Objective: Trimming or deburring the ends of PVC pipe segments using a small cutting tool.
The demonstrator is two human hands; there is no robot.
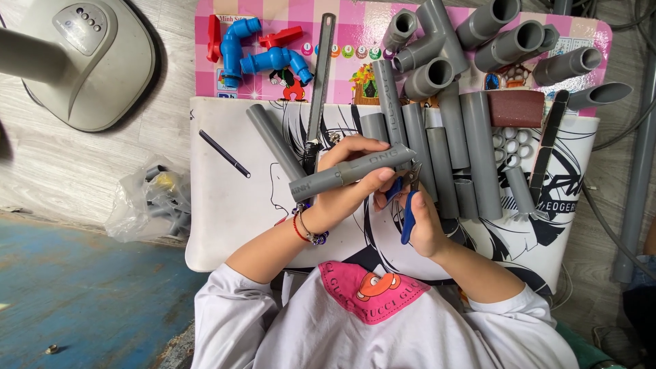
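- Holding a grey pipe piece [352, 171] up over the white printed board [225, 212], the person has it lying nearly level, tilted a bit up toward the far-right end.
- The pipe piece looks like rigid plastic with a sleeve coupling on its left end, so probably light, stiff and a little slick; gripping round the middle of the barrel, as it is now, seems the sensible spot, since the ends stay free.
- The left hand [348, 184] is wrapped round the pipe piece from below, fingers [362, 145] curled over the top and thumb underneath, closed snug on it.
- The right hand [424, 222] sits just right of the pipe piece and below its right end, clenched round the blue handles of a small pair of pliers [408, 205]. The nose of the pliers points up at the end of the pipe piece; can't tell if it's actually touching.
- Beyond the pipe piece, a row of cut grey pipes [444, 157] stands side by side on the board, with bigger grey fittings [437, 48] further back on the pink checked mat [355, 27].
- Back-left of the pipe piece are blue valve fittings with red handles [263, 51] and a long metal file [320, 82]; a dark pen [224, 154] lies to its left.
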